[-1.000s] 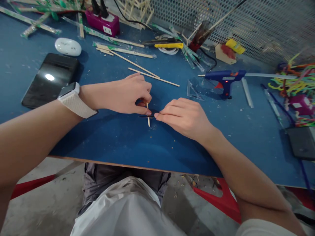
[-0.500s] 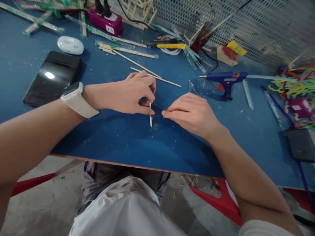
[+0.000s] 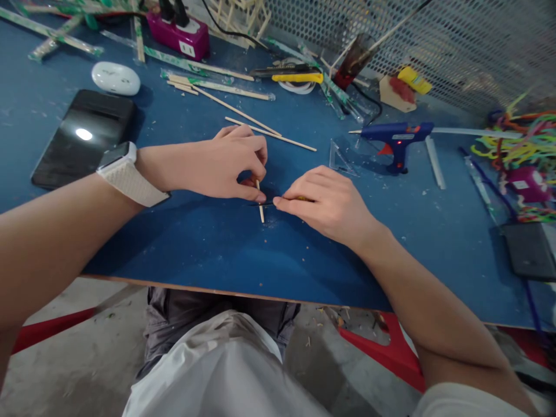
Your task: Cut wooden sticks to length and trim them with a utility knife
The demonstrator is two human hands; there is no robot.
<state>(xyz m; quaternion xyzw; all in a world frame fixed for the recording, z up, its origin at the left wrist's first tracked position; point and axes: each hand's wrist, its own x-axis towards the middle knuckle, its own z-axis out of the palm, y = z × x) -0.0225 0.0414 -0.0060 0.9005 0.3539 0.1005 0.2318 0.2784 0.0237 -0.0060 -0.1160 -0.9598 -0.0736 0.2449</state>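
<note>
Pinched in the thumb and fingers of my left hand (image 3: pixel 241 165) is a short, thin wooden stick (image 3: pixel 261 214), its lower end resting at the blue tabletop. My right hand (image 3: pixel 328 202) is closed around a slim tool with a dark, narrow blade (image 3: pixel 268 203) and a bit of yellow at its grip. The blade lies across the stick just below my left thumb; most of the handle is hidden in my palm. Two longer wooden sticks (image 3: pixel 282 138) lie beyond my left hand. A clear set square (image 3: pixel 341 159) sits just past my right hand.
A blue glue gun (image 3: pixel 397 136) with a glue stick lies at the right. Behind are a yellow-and-black cutter (image 3: pixel 297 77) and a purple power strip (image 3: pixel 180 37). To the left lie a black phone (image 3: pixel 84 136) and a white case (image 3: pixel 116 79). The table's front edge (image 3: pixel 217 294) is near my body.
The dark blade now reaches across the stick, and my right hand has come slightly left. The stick leans a little more. The whole view has shifted slightly.
</note>
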